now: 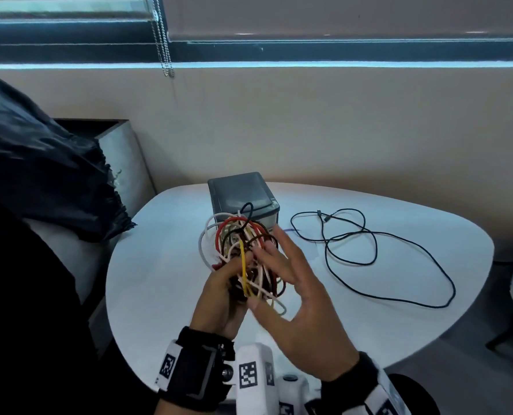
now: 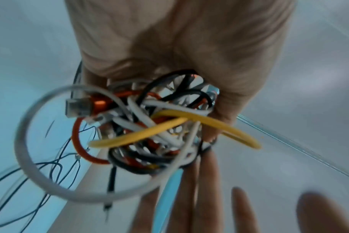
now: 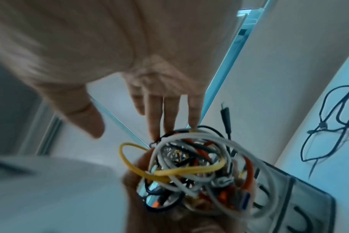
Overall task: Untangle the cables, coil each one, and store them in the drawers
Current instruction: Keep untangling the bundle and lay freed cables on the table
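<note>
Above the white table (image 1: 165, 283), just in front of the small grey drawer unit (image 1: 241, 194), the left hand (image 1: 219, 298) clutches a tangled bundle of cables (image 1: 243, 253) while the right hand (image 1: 303, 298), fingers spread straight, touches its side; a loose black cable (image 1: 369, 253) lies to the unit's right.

Black wrist straps (image 1: 194, 366), white camera mounts (image 1: 253, 371) bearing square black-white markers.
</note>
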Available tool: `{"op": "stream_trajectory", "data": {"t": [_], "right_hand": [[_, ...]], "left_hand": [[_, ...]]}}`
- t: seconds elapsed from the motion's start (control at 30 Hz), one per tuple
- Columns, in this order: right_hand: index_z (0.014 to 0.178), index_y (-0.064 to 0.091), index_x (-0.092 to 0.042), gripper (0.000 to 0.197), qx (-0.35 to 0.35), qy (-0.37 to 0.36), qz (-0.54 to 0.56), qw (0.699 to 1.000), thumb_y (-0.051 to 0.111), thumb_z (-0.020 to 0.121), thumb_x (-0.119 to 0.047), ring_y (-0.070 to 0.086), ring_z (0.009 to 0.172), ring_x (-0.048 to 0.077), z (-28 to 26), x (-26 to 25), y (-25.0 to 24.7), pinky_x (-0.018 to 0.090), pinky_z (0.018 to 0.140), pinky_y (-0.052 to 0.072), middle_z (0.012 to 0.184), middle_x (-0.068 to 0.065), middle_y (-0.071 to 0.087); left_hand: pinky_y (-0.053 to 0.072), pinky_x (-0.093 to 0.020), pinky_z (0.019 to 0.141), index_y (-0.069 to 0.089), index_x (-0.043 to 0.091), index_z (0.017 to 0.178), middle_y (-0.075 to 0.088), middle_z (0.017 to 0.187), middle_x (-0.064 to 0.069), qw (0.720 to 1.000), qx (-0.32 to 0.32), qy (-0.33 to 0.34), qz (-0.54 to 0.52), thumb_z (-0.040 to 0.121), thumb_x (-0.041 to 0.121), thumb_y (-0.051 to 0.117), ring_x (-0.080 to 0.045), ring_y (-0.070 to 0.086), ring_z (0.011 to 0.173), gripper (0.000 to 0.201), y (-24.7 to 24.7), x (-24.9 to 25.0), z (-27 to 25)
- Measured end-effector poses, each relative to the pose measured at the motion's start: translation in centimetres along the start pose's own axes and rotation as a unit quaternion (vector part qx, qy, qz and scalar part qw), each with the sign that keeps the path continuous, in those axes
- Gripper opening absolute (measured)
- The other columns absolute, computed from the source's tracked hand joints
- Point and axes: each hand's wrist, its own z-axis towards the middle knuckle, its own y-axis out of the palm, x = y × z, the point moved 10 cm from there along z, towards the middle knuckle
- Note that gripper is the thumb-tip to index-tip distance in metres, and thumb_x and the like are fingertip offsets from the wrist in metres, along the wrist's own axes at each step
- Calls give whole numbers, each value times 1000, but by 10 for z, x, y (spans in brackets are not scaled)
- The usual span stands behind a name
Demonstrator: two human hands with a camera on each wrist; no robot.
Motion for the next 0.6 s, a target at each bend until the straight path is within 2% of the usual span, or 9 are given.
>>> {"op": "stream_trajectory", "data": {"t": [0.07,0.13,0.2,0.3,0.4,0.43,0.53,0.57,0.6], "right_hand": [[135,53,-32,55,114,-19,-15,993,72,86,-21,53,126,1,-2,-4,-24,15,101,42,127,-20,63],[121,62,-35,39,190,2,-33,981,71,83,-35,54,123,4,-3,6,-42,22,101,44,124,-19,64],[117,64,-38,38,190,49,-17,980,75,81,-45,54,123,3,-1,23,-50,29,102,45,123,-20,64],[111,67,-35,38,159,71,39,984,74,74,-40,62,114,5,1,28,-53,38,95,53,113,-16,71],[107,68,-32,33,138,57,39,988,77,76,-26,67,103,6,3,22,-49,31,83,57,103,-14,74],[106,69,-32,31,137,55,28,989,78,79,-20,68,101,6,3,23,-49,26,79,57,101,-14,74],[102,71,-31,26,158,75,4,985,78,81,-17,67,99,4,3,32,-53,20,70,54,98,-15,73],[100,72,-30,23,162,86,-1,983,78,81,-19,67,95,4,2,34,-54,20,67,54,97,-14,73],[97,73,-30,20,159,99,-2,982,79,80,-21,68,88,5,2,37,-54,23,64,55,91,-12,73]], "left_hand": [[56,-41,75,76,3,97,71,93,-19,1000,7,0,-20,72,12,68,-31,69,80,27,-7,1,3],[53,-48,86,70,0,111,67,108,-27,1000,17,10,-19,69,14,72,-38,66,93,44,-11,2,3],[56,-45,81,68,1,115,67,109,-27,1000,9,19,-17,65,21,76,-36,68,89,55,-11,3,3],[61,-40,70,70,3,113,69,104,-24,999,-27,33,-21,60,21,84,-33,72,84,58,-8,3,5],[60,-37,65,69,2,111,71,102,-22,998,-20,41,-35,52,26,93,-32,72,84,68,-10,4,5],[60,-36,64,68,1,112,72,100,-22,998,-19,34,-41,56,27,91,-31,73,82,66,-8,3,5],[59,-31,60,72,0,102,72,85,-22,998,-5,-1,-68,88,15,63,-25,73,72,23,-9,-2,3],[59,-31,61,72,-1,100,72,83,-22,997,7,-18,-76,90,14,59,-25,73,71,22,-13,-4,3],[59,-35,66,71,-2,106,71,89,-24,996,5,-29,-89,83,20,67,-28,73,77,31,-14,-6,3]]}}
